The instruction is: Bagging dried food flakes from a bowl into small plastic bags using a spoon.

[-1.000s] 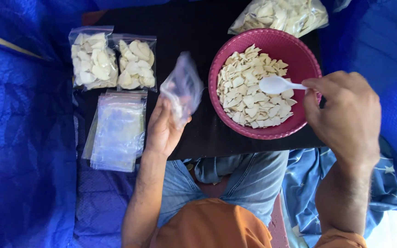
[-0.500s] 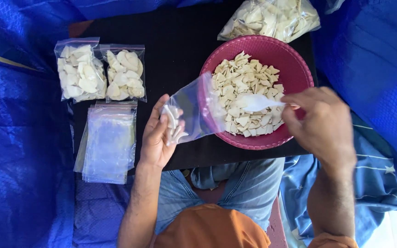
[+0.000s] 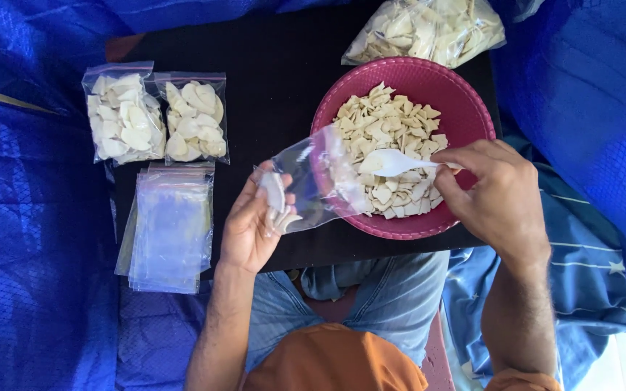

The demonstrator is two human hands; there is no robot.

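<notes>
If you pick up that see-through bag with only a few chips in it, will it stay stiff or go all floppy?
Probably floppy: the clear bag is thin film, already creased and sagging where the left hand pinches it. It likely feels very light, with only a few pale chips at the bottom. It may be slippery too, since the plastic looks glossy.

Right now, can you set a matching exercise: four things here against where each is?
Things:
1. spoon
2. open bag
3. bowl
4. empty bags

Places:
A. stacked beside the left hand
B. in the right hand
C. under the spoon, holding chips
D. in the left hand, mouth at the bowl

Pairs: 1-B, 2-D, 3-C, 4-A
</notes>
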